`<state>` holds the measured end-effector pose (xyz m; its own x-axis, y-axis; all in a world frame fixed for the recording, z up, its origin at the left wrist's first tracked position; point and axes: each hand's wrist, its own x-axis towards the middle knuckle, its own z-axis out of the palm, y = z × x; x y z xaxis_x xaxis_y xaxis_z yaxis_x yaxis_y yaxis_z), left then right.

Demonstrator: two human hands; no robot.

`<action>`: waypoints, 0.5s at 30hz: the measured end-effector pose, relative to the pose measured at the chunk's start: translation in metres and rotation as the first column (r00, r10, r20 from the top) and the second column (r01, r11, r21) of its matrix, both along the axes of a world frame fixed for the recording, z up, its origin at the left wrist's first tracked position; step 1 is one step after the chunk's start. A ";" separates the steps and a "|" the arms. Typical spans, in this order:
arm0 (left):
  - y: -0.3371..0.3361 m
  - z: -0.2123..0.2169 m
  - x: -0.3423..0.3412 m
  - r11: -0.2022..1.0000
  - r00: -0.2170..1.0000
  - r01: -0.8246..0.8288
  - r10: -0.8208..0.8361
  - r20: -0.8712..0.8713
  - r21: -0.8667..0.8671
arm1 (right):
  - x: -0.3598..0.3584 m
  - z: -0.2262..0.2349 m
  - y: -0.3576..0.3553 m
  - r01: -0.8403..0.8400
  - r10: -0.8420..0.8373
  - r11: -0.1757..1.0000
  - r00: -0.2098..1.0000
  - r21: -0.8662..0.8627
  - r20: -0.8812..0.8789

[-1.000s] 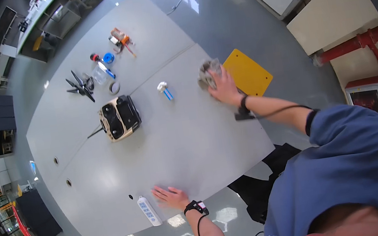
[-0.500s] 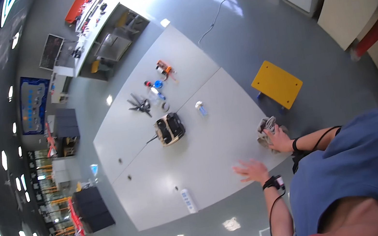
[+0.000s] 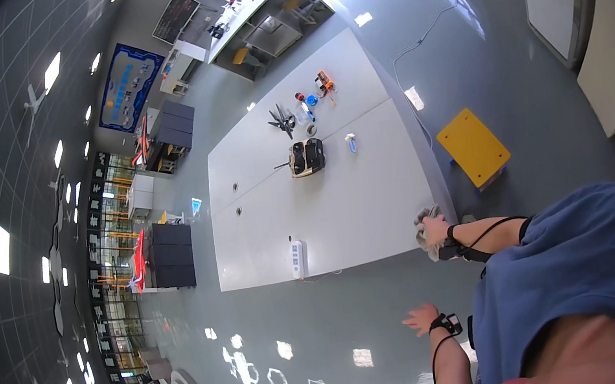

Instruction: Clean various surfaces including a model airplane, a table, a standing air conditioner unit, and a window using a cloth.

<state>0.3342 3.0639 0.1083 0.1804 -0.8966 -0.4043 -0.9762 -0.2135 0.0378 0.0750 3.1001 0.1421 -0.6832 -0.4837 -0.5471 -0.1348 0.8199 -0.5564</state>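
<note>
My right hand (image 3: 432, 227) is closed around a crumpled grey-white cloth (image 3: 424, 216), just off the near right corner of the long white table (image 3: 373, 206). My left hand (image 3: 420, 320), with a dark wristband, hangs over the grey floor with its fingers spread and nothing in it. Both hands are off the table top. Farther along the table lie a black and beige remote controller (image 3: 307, 157) and a small white and blue bottle (image 3: 350, 142).
Black propellers (image 3: 283, 122), blue caps (image 3: 310, 101) and an orange tool (image 3: 323, 81) lie at the table's far end. A white power strip (image 3: 297, 258) sits at the near edge. A yellow square stool (image 3: 473, 147) stands on the floor to the right. Dark cabinets (image 3: 172, 253) stand left.
I have backed away from the table. My right hand, still gripping the cloth, came off the table top to its corner. My left hand lifted off the table and now hangs over the floor.
</note>
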 end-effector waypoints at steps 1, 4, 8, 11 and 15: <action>0.011 -0.005 0.011 0.994 0.994 0.104 -0.105 0.019 0.032 | -0.003 0.012 0.007 -0.128 0.144 0.987 0.974 -0.099 0.176; 0.072 -0.003 0.019 0.991 0.995 0.092 -0.086 -0.056 0.102 | -0.014 0.000 0.065 -0.039 0.220 0.929 0.859 -0.369 0.463; 0.100 -0.021 0.035 0.926 0.966 0.017 0.082 -0.245 0.377 | -0.052 -0.017 0.157 0.208 0.088 0.800 0.888 -0.563 0.452; 0.099 -0.041 0.030 0.798 0.909 -0.071 0.299 -0.290 0.599 | -0.081 -0.037 0.257 0.349 -0.301 0.818 0.937 -0.458 0.176; 0.088 -0.056 -0.017 0.711 0.925 0.012 0.260 -0.277 0.704 | -0.099 -0.060 0.416 0.774 -0.753 0.565 0.625 -0.287 0.204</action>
